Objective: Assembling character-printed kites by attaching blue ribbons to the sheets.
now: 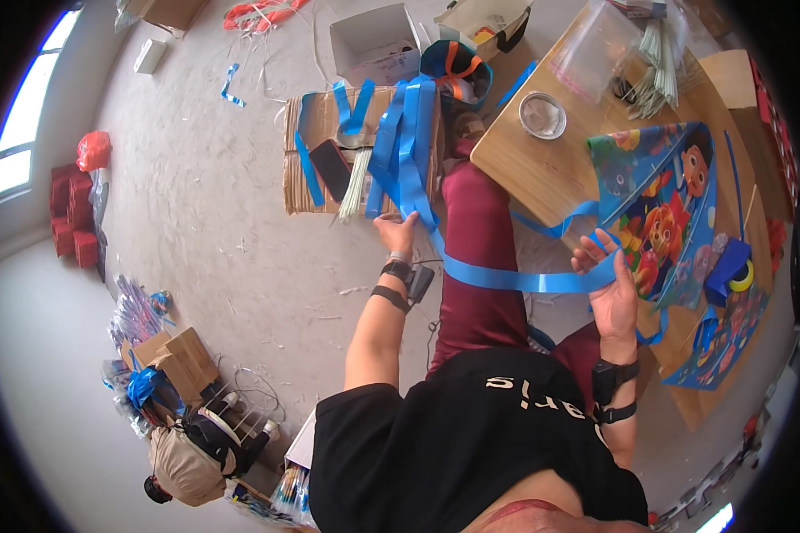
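Note:
A long blue ribbon (524,281) stretches across my lap between my two hands. My left hand (397,234), beside the cardboard box, is closed with thumb and finger on the ribbon where it comes off the pile. On the right, the fingers of my right hand (612,284) curl around the other stretch of it, near the table edge. More blue strips (404,133) lie heaped over the cardboard box (364,105), along with a dark phone (331,169) and a bundle of pale thin sticks (356,184). A cartoon-printed kite sheet (653,213) rests on the wooden table.
On the wooden table (524,169) are a round tin (542,116), clear plastic bags (596,53), another stick bundle (658,71) and a yellow tape roll (740,275). Beyond the box stand a white carton (375,44) and a bag with orange straps (458,73). Red bundles (73,213) sit by the left wall.

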{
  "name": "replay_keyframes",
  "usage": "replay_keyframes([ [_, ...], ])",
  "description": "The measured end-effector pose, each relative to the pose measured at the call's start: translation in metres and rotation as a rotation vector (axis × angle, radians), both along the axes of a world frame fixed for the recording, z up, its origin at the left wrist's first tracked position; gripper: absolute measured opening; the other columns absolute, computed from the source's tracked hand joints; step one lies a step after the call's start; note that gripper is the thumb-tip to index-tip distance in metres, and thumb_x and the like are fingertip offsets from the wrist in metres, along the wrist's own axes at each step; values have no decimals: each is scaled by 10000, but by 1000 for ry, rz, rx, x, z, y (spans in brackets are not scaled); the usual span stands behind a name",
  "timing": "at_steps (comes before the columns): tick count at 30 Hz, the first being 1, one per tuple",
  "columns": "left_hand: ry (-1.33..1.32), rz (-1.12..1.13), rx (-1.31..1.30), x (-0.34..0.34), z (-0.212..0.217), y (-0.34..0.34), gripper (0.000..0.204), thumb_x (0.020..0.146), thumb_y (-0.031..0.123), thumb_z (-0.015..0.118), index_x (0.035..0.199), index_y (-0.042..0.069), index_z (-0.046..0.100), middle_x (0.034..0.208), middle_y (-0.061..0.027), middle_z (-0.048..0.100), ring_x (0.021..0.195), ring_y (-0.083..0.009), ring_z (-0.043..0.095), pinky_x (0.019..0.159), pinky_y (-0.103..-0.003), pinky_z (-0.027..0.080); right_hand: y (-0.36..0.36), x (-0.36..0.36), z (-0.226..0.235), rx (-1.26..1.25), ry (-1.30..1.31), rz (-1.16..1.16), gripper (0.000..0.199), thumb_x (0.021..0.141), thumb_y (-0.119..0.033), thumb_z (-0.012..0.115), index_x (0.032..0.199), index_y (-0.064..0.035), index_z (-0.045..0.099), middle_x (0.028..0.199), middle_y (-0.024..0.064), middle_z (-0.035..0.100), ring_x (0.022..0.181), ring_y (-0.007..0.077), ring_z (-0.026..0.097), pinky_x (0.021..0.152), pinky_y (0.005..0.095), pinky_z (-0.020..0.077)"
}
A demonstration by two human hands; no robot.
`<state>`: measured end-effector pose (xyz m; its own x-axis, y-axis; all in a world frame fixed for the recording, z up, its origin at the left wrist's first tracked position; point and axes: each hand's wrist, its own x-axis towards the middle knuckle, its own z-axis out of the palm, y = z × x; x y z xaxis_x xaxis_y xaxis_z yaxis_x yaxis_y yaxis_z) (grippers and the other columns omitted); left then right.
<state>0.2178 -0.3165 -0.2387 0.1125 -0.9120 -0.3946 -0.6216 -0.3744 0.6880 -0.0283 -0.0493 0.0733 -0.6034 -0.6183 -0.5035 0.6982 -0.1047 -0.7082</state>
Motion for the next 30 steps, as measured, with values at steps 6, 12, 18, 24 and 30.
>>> replay_keyframes([
  [6,94,-157,-108,7,9,20,573,723,191,884,1126,-6,528,934,-139,646,862,-280,650,795,-387,519,-3,0,1,-14,-4,14,514,1071,-358,450,1410,30,447,1292,203,599,1156,294,616,1044,421,482],
  [12,255,-14,-13,20,32,51,437,838,138,784,1167,-2,532,935,-98,641,824,-178,617,733,-317,517,-1,1,-1,-5,-10,6,511,1069,-355,459,1403,32,455,1286,205,604,1151,294,619,1040,418,484],
  [18,433,250,182,57,-5,65,382,889,45,645,1243,7,505,1104,-151,622,951,-233,641,814,-332,519,-7,6,-4,-20,-18,28,509,1067,-350,468,1394,40,461,1265,206,619,1136,291,627,1025,421,495],
  [24,-122,-51,-311,43,-5,-1,654,778,40,671,1354,-79,386,1365,-306,446,1308,-446,415,1129,-477,321,-5,9,-5,7,-9,27,510,1065,-348,474,1391,44,470,1260,206,622,1123,288,631,1016,420,498],
  [30,18,142,-178,46,-34,-59,854,703,0,796,1363,-11,255,1301,-247,493,1263,-368,500,1089,-428,403,-8,11,-4,-1,-11,27,509,1066,-355,469,1388,39,480,1262,201,622,1125,284,628,1019,419,493],
])
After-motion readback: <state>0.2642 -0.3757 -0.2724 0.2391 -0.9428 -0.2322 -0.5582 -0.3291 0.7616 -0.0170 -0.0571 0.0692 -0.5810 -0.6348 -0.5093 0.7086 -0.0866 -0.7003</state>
